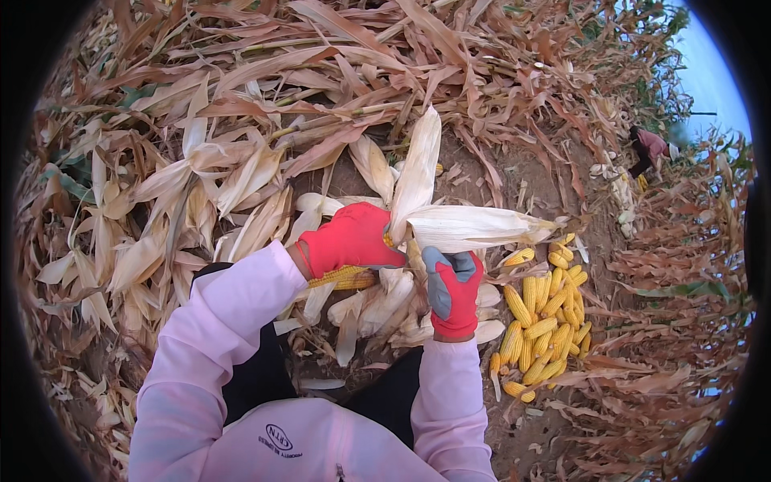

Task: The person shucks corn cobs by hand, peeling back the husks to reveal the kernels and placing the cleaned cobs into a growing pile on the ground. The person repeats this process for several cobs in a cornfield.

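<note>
My left hand (353, 239), in a red glove, is closed around an ear of corn, with a few yellow kernels showing by its fingertips. Pale dry husk (482, 228) spreads from the ear, one part pointing away from me and another to the right. My right hand (454, 293), in a red glove with grey fingers, is closed on the husk just below the right-hand part. Bare yellow kernels (347, 279) show beneath my left hand; whether they belong to the same ear I cannot tell.
Husked yellow corn cobs (546, 321) lie heaped on the soil to my right. Unhusked ears (377, 309) lie between my knees. Dry stalks and leaves (321, 72) cover the ground ahead and left. Another person (649, 151) bends down at the far right.
</note>
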